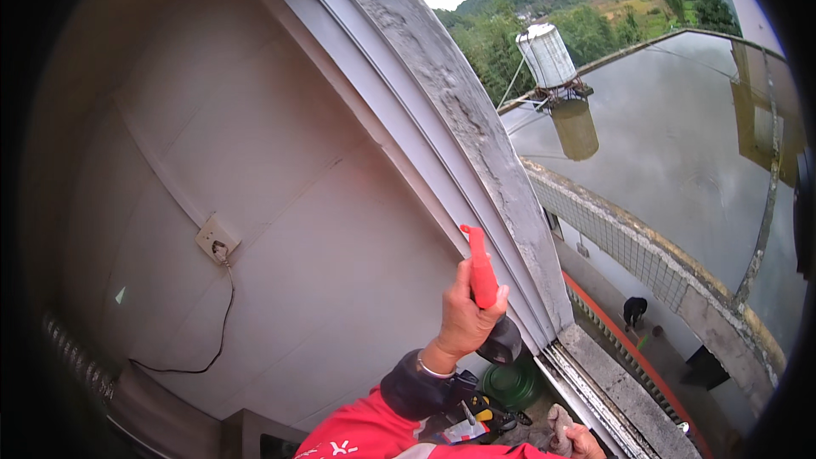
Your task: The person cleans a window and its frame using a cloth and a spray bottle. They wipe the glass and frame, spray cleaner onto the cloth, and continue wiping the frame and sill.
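Observation:
My left hand [468, 319] is raised in front of the window frame [408, 108], gripping a red plastic tool [482, 268] whose narrow hooked tip points up. Just below that hand is a black rounded object [500, 341]; whether it belongs to the tool I cannot tell. Low at the right, my right hand [583, 443] holds a crumpled grey-brown cloth [560, 427] beside the window's bottom track [593, 395]. Both arms wear red sleeves, and a dark cuff surrounds the left wrist.
A green round container [510, 386] and yellow-black tools [481, 409] lie below. On the left wall is a socket [218, 240] with a plugged-in cord. Beyond the concrete sill [625, 363] it drops to a passage, where a person [635, 311] bends. A water tank [546, 56] stands outside.

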Demonstrator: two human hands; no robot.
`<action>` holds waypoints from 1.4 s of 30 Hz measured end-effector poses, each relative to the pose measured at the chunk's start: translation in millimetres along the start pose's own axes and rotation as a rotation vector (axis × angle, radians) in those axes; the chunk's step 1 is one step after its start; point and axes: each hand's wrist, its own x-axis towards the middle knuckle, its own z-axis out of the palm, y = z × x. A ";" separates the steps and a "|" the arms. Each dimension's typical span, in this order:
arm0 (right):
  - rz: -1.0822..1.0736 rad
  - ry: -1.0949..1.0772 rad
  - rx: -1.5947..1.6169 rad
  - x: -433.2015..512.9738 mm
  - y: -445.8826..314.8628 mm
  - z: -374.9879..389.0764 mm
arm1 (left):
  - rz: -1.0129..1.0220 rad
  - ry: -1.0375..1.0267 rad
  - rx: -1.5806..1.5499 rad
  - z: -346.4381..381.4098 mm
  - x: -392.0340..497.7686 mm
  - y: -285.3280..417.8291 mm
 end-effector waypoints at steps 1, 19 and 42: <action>-0.005 -0.007 -0.012 2.0 -2.5 5.4 | 0.030 -0.002 -0.054 -10.1 8.9 10.6; -0.075 -0.038 -0.139 -11.1 -35.5 30.8 | 0.512 0.252 0.734 -137.2 211.4 169.1; -0.055 -0.097 -0.194 -14.5 -27.4 40.4 | 0.350 0.364 1.417 -164.0 261.3 239.6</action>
